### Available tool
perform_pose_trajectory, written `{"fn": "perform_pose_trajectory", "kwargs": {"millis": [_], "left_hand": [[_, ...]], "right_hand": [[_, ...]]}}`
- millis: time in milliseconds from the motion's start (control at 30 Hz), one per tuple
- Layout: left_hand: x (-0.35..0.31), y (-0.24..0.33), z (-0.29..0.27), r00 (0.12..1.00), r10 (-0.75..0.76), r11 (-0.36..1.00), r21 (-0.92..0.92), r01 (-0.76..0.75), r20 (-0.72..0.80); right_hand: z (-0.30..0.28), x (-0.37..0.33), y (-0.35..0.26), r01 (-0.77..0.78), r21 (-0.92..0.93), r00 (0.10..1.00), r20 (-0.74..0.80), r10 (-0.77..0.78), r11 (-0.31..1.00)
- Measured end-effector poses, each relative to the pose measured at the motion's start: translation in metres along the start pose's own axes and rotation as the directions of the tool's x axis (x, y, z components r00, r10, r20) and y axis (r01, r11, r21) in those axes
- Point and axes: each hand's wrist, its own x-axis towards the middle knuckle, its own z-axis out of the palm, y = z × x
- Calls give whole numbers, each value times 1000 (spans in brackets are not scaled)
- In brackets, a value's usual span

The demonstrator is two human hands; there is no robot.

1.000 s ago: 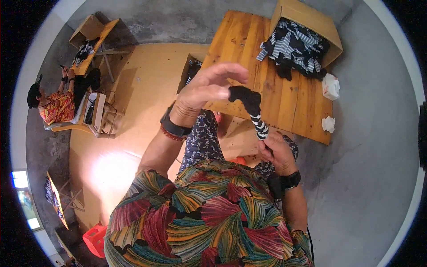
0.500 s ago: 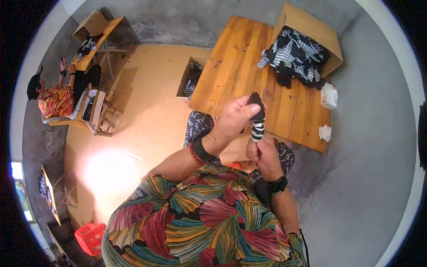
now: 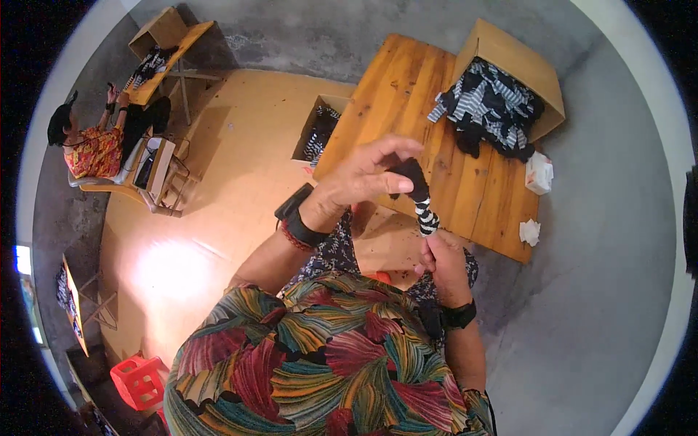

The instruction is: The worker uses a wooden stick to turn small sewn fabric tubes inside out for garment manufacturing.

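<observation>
A small sock-like knit piece, black at its top and striped black and white below, stands upright between my hands. My left hand has its thumb against the black end and its fingers loosely curved around the far side. Beneath the striped part, my right hand is closed at the lower end of the piece, its fingers curled. Whether a finger or something else sits inside the knit, I cannot tell.
A wooden table lies ahead, bearing a tipped cardboard box that spills striped knit pieces. A tissue pack and crumpled tissue are at its right edge. Another box stands on the floor. A co-worker sits far left; a red stool stands behind.
My left hand has loosened its grip, with fingers more spread around the black end. The striped part now bends slightly, and my right hand has moved a little lower and rightward.
</observation>
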Motion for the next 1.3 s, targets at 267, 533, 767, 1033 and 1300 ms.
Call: {"fn": "perform_pose_trajectory", "kwargs": {"millis": [267,533,767,1033,1300], "left_hand": [[2,-1,27,954,-266,956,-168,242,-139],[1,-23,47,957,-205,898,-428,99,-208],[-1,-30,47,947,-141,860,-510,-27,-289],[-1,-14,36,950,-100,868,-493,-62,-296],[5,-1,20,971,-219,920,-353,173,-94]], "right_hand": [[-10,7,14,145,-199,988,-27,-153,969],[11,5,14,45,39,999,3,-46,998],[17,3,-2,-135,305,957,286,44,943],[-1,-1,2,-48,153,987,159,24,987],[-19,-6,-20,134,-241,990,-5,-139,961]]}}
